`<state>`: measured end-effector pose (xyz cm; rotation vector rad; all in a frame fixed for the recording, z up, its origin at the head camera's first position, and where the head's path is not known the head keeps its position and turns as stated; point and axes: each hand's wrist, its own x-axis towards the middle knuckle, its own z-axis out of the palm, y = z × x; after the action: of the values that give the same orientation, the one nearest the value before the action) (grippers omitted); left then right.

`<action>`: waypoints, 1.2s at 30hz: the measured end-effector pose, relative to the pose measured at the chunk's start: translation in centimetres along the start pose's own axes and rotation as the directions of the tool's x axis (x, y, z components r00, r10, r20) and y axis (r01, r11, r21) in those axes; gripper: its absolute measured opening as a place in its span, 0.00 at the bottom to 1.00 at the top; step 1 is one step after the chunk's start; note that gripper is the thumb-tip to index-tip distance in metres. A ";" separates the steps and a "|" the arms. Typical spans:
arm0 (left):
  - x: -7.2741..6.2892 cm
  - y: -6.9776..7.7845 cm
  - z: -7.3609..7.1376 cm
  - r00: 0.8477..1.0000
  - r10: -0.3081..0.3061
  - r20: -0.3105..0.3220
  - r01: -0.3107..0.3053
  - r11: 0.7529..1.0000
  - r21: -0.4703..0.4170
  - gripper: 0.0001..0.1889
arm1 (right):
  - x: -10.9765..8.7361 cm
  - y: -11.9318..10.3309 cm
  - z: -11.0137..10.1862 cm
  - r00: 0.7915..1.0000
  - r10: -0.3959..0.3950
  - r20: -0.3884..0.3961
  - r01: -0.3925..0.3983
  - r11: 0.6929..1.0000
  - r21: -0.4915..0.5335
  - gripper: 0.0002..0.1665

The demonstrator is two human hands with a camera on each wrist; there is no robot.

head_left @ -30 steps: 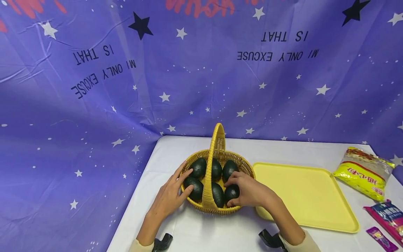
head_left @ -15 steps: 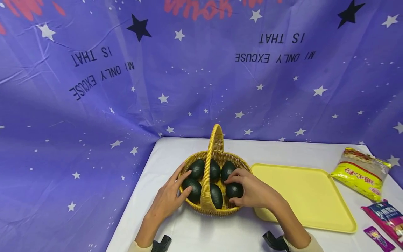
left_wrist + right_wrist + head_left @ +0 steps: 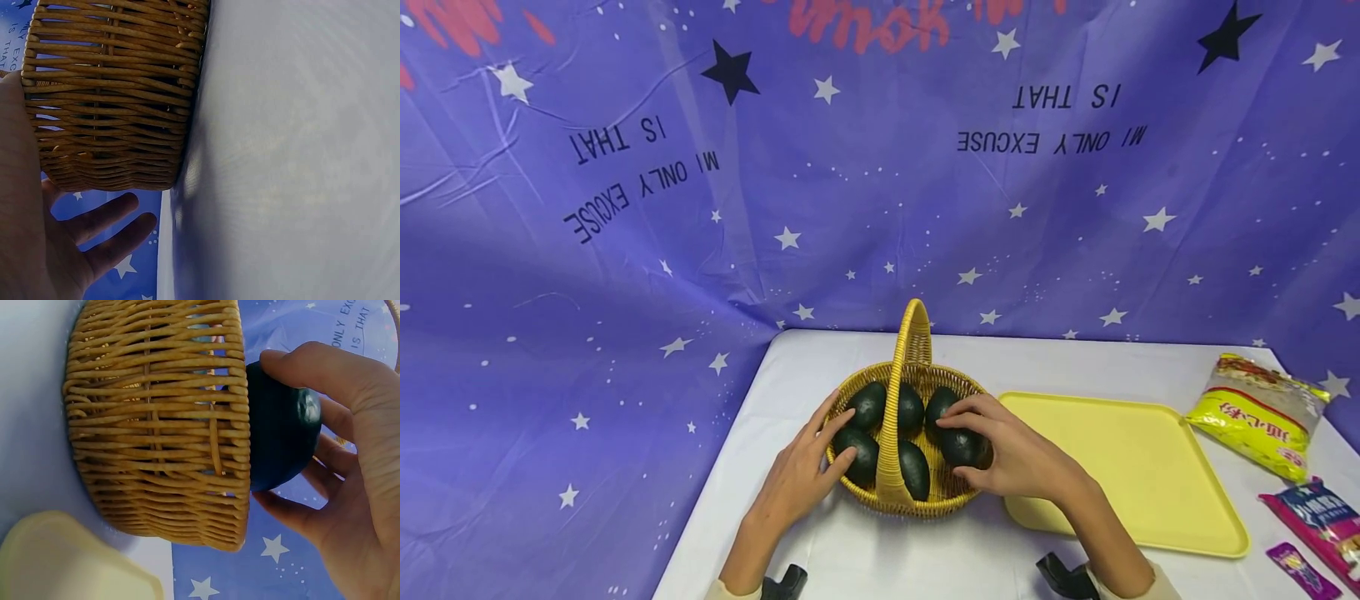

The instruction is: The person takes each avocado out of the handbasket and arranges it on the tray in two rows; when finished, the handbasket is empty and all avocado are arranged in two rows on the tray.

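Note:
A yellow wicker basket (image 3: 868, 497) with a tall arched handle stands on the white table and holds several dark green avocados (image 3: 867, 406). My right hand (image 3: 1026, 457) grips one avocado (image 3: 961, 448) at the basket's right side, thumb on the near side and fingers on the far side. In the right wrist view this avocado (image 3: 284, 428) sticks up past the rim. My left hand (image 3: 797, 475) rests at the left rim with its fingers spread, the fingertips beside two avocados. From the left wrist, straight fingers (image 3: 119, 240) show beyond the basket wall (image 3: 119, 94).
A yellow tray (image 3: 1120, 467) lies just right of the basket, under my right forearm. Farther right are a yellow food bag (image 3: 1258, 417), a pink and blue packet (image 3: 1318, 521) and a small purple packet (image 3: 1302, 571). A purple starry cloth (image 3: 880, 183) hangs behind the table.
My right hand has taken hold of the near-right avocado and shifted it slightly right and up toward the rim. My left hand has stayed at the left rim.

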<state>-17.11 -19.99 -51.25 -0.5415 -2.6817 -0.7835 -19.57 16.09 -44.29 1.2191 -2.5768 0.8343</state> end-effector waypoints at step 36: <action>0.0 0.0 0.1 1.000 -0.002 -0.001 0.002 1.000 -0.019 0.32 | -1.5 2.4 -2.4 0.983 -0.092 -0.162 0.092 0.996 -0.009 0.36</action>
<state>-17.13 -19.95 -51.30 -0.5421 -2.6770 -0.8099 -20.61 19.64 -43.81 1.2060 -2.3741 0.8736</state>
